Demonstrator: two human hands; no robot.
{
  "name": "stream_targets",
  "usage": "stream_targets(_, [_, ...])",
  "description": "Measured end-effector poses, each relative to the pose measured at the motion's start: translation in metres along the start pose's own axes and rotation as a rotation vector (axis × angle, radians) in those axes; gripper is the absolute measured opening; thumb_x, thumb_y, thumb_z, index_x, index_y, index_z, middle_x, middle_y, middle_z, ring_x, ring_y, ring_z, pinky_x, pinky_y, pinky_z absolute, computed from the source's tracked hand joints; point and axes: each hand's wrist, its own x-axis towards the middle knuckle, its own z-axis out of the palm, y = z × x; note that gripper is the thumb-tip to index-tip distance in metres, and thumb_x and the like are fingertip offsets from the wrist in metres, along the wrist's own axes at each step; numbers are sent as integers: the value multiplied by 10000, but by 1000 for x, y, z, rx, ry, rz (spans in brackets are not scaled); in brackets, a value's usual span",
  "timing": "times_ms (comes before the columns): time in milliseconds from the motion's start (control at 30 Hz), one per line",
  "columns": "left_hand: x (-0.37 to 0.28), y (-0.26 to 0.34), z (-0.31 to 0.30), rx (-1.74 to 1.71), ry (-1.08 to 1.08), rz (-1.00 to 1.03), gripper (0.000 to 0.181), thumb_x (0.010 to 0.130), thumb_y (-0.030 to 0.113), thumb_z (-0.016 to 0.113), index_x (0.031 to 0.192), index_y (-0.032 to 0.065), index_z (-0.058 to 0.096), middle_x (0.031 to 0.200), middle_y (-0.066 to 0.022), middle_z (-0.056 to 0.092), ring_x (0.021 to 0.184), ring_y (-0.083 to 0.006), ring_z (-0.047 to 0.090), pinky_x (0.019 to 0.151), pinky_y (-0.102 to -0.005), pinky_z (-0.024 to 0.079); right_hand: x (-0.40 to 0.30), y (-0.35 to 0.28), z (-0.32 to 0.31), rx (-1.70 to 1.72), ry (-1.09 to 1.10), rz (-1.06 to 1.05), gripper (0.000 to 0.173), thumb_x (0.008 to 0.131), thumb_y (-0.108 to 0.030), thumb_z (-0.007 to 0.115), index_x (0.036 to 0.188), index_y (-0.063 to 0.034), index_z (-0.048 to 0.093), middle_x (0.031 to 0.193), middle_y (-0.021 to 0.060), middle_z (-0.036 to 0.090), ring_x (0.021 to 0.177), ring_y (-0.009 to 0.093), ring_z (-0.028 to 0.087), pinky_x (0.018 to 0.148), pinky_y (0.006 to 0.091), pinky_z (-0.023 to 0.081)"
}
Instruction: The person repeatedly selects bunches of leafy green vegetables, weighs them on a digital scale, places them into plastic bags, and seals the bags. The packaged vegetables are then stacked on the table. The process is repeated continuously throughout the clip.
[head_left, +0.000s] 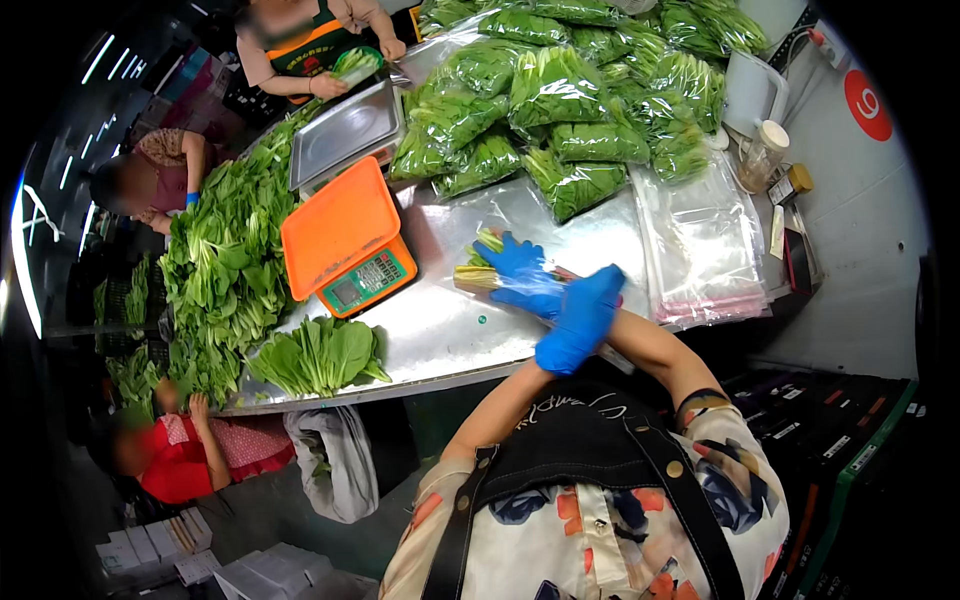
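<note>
My arms cross over the metal table. My right hand (525, 274), in a blue glove, grips a small bundle of leafy greens (477, 277) in a clear plastic bag, with the pale yellow and green stalk ends pointing left. My left hand (581, 319), also gloved in blue, lies across my right wrist at the bundle's right end; its fingers are blurred and partly hidden, so its hold is unclear. Left of the bundle stands an orange digital scale (341, 229) with a bare pan. A stack of clear plastic bags (701, 240) lies to the right.
Bagged greens (559, 90) are piled at the back. Loose leafy greens (225, 247) cover the table's left side, with a small bunch (322, 356) at the near edge. A second scale (345, 131), a pitcher (754, 94) and a jar (763, 156) stand around. Several people work at the left.
</note>
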Motion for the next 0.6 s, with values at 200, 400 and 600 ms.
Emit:
stream_targets(200, [7, 2, -15, -196, 218, -112, 98, 841, 81, 592, 861, -7, 555, 750, -159, 603, 654, -276, 593, 594, -327, 455, 22, 3, 35, -155, -97, 11, 696, 708, -505, 627, 1310, -216, 431, 1299, 258, 380, 882, 416, 579, 753, 484, 458])
stream_targets(400, [21, 6, -28, -232, 352, -20, 96, 814, 79, 600, 811, -1, 546, 715, -167, 577, 623, -313, 572, 566, -357, 441, 39, 16, 20, -151, -181, 64, 701, 690, -503, 642, 1273, -158, 466, 1173, 251, 496, 921, 412, 576, 784, 496, 458])
stream_targets(600, [49, 21, -71, -321, 509, 25, 94, 793, 87, 595, 804, 18, 533, 733, -164, 582, 654, -326, 584, 587, -363, 454, 72, 80, 23, 170, -637, -442, 689, 618, -499, 700, 1158, -90, 571, 1092, 163, 611, 1007, 325, 577, 889, 421, 435])
